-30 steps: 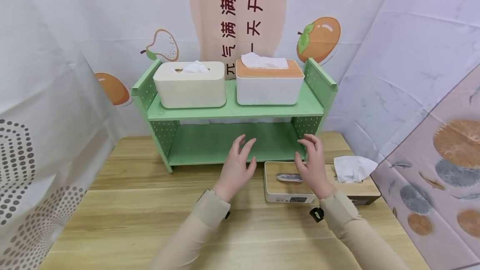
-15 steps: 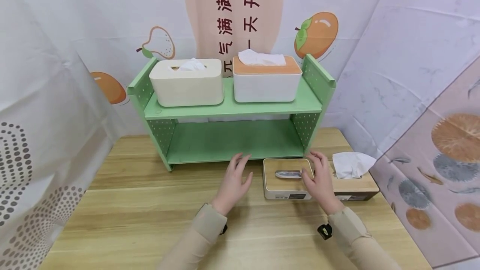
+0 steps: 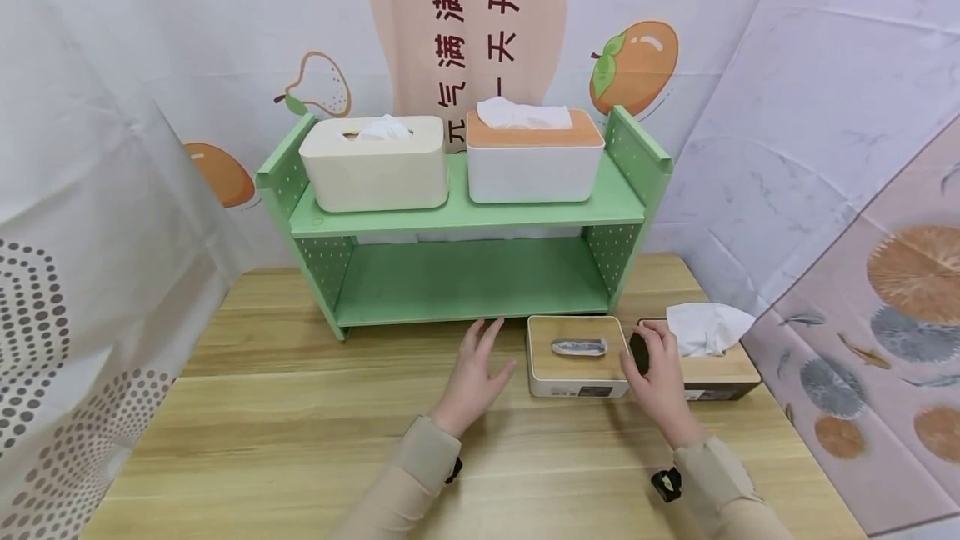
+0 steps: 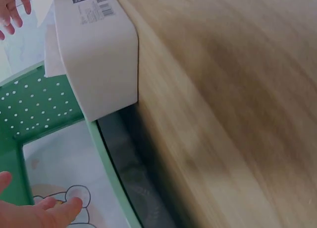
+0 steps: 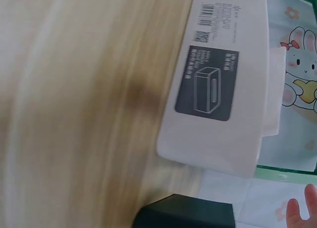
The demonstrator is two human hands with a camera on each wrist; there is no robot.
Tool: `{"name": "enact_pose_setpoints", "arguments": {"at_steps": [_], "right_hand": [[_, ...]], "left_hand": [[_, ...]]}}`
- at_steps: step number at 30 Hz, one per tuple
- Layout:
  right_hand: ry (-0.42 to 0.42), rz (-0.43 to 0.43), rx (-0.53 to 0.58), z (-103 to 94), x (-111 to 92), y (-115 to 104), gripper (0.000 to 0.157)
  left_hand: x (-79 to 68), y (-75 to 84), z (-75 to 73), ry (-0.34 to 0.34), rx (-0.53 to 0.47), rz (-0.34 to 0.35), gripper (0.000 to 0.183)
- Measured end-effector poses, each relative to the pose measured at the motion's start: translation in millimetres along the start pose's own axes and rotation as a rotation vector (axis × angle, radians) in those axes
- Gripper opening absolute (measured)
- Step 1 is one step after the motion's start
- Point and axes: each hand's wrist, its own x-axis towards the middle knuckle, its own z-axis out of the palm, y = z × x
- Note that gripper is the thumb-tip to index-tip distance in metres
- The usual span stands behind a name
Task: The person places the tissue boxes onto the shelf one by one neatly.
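On the table lies a low white tissue box with a wooden lid and an oval slot, in front of the green shelf. To its left my left hand hovers with spread, relaxed fingers, apart from the box. My right hand is at the box's right side, fingers loosely bent. Its thumb is close to the box's edge; contact cannot be told. Just beyond that hand is a dark tissue box with a wooden lid and a raised tissue. The white box's printed side shows in the right wrist view.
A cream tissue box and a white one with an orange-brown lid stand on the upper shelf. The lower shelf board sits behind the hands. Patterned cloth hangs behind and at both sides of the wooden table.
Both hands have come down and nearer. My right hand has moved rightward, from over the low white tissue box to beside its right end. The boxes stay where they were.
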Motion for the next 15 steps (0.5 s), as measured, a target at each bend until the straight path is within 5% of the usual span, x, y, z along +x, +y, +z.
{"name": "enact_pose_setpoints", "arguments": {"at_steps": [15], "right_hand": [[-0.195, 0.137, -0.006, 4.6, -15, 4, 0.059]], "left_hand": [[0.1, 2.3, 22.4, -0.094, -0.081, -0.055, 0.07]]}}
